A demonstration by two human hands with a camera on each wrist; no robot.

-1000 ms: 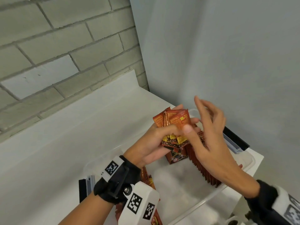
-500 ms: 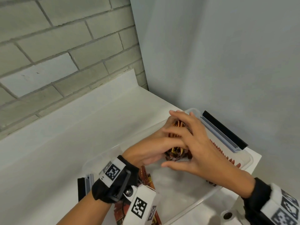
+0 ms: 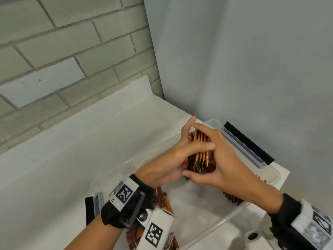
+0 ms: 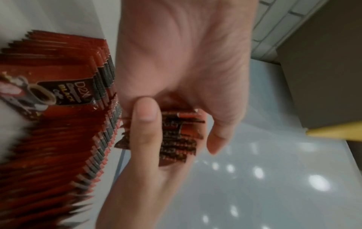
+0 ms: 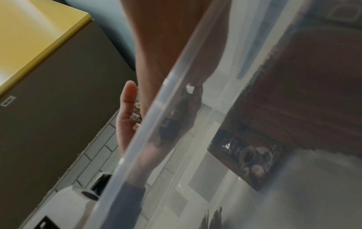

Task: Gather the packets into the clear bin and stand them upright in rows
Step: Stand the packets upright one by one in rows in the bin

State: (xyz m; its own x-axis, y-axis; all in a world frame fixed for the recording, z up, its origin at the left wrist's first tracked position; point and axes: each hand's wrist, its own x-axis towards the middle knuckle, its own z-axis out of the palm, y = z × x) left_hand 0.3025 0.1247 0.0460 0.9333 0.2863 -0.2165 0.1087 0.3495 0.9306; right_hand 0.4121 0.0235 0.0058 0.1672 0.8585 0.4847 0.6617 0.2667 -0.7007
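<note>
Nearest us, by our left wrist, some loose packets (image 3: 163, 201) lie flat at the near end of the clear bin (image 3: 216, 224). Further in, over the bin's middle, both our hands close on one small bundle (image 3: 200, 152) of red packets held on edge. Our left hand (image 3: 173, 159) cups it from the left, thumb laid across the top edges. Our right hand (image 3: 221, 159) wraps it from the right, thumb underneath. The bundle's long edges run away from us, roughly along the standing row (image 3: 232, 198) that lines the bin's right wall, just beside our right forearm. We judge the coming move is to set the bundle down onto the bin floor and slide it right against that row; our right hand lies nearer to it.

The left wrist view shows what the head view hides: the thumb (image 4: 145, 124) pressing the packets' printed ends, and the row's (image 4: 58, 124) stepped edges close alongside. The right wrist view looks through the blurred bin wall (image 5: 156, 124), so the grip is unclear there.
</note>
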